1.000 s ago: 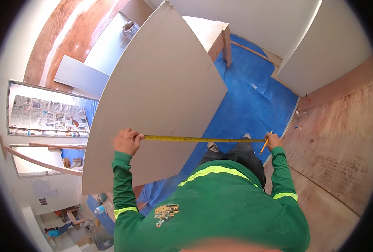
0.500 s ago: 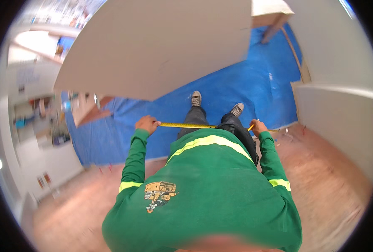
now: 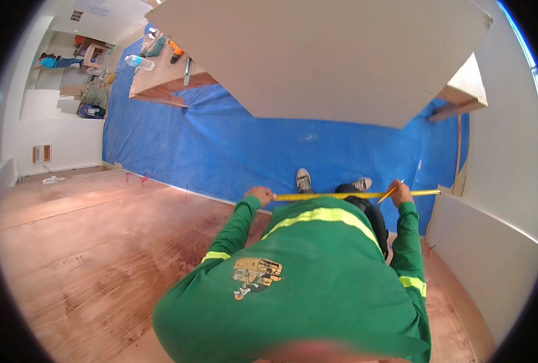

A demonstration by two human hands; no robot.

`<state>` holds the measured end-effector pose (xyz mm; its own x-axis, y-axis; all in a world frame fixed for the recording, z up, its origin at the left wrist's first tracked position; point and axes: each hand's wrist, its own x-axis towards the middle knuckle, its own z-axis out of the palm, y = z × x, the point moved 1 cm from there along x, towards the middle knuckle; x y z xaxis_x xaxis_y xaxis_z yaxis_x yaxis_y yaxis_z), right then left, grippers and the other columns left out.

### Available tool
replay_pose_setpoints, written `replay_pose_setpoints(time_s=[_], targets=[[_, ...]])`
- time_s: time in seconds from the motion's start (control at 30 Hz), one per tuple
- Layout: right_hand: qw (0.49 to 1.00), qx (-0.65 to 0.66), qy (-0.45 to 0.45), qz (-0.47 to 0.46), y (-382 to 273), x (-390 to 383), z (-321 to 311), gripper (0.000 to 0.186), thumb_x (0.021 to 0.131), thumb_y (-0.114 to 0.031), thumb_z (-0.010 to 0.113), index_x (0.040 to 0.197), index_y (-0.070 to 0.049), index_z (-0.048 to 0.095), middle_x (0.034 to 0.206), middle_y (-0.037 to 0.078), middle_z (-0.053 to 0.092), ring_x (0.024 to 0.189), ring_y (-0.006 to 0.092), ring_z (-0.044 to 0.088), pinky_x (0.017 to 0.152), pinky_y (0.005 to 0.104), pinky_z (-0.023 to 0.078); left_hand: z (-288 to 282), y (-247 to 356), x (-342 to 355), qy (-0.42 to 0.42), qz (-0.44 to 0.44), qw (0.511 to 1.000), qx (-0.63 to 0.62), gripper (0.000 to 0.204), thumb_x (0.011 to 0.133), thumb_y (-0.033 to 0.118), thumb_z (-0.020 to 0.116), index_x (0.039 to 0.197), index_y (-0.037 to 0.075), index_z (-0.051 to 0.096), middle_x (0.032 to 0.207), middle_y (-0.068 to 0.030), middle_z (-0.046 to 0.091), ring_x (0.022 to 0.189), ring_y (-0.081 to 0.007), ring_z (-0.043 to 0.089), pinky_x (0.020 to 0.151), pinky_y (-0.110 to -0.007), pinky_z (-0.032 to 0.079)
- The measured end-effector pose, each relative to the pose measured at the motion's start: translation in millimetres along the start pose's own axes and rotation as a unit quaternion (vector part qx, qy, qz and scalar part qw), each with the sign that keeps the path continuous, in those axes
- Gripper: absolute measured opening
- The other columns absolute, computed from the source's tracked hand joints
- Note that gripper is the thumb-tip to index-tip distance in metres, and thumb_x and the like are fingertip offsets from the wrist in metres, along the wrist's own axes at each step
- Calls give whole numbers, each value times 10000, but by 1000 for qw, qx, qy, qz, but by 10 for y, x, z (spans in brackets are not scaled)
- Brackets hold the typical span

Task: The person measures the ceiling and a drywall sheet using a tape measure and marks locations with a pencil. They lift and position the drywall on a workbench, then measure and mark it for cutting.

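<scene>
A yellow tape measure stretches in front of my waist, its blade pulled out to the right. My left hand is closed around its left end; the case is hidden in the fist or too small to make out. On the other side, my right hand pinches a yellow-orange pencil and rests at the blade. The blade's free tip reaches past that hand, close to a low white panel. Whether the right fingers also grip the blade cannot be told.
A large pale board lies across a wooden bench. On the bench are an orange drill and a water bottle. Blue sheeting covers the floor ahead. Wooden boards spread left. A person is at the far left.
My view has turned, bringing the bench, its tools and more of the wooden floor in sight. The tape's tip now extends farther past my right hand. Both hands keep their holds.
</scene>
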<state>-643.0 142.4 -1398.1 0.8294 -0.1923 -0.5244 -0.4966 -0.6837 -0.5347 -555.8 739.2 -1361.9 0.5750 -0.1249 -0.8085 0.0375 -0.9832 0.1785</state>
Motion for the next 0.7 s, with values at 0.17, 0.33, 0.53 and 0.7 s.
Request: replay_pose_setpoints(time_s=[0.17,0.33,0.53,0.7], targets=[[996,-49,64,-36,-861,-141,75,79,912,-134,679,964,-74,677,932,180,727,956,397,695,824,493,547,566,-564,198,-8,17,995,-96,501,922,631,622,1066,176,775,1040,-119,758,983,-350,707,889,-496,544],[979,-154,105,-79,-1593,-173,-23,160,900,-170,721,1024,-87,661,982,166,711,1028,405,648,844,529,526,701,-867,409,-21,50,982,-180,517,935,615,628,954,114,752,862,-106,738,836,-296,697,814,-453,535],[970,-135,138,-149,-2204,-65,-112,105,933,-195,680,1010,-134,644,977,142,700,1045,393,628,827,560,492,832,-1013,509,18,108,959,-263,480,944,576,654,923,106,745,746,-77,700,694,-236,654,692,-432,524],[947,-75,198,-241,-2816,-249,-256,107,930,-133,685,1028,-105,653,1013,150,687,1030,406,630,854,518,494,1008,-1059,579,6,139,934,-328,404,980,491,651,963,100,748,771,-72,694,716,-177,617,707,-407,514]])
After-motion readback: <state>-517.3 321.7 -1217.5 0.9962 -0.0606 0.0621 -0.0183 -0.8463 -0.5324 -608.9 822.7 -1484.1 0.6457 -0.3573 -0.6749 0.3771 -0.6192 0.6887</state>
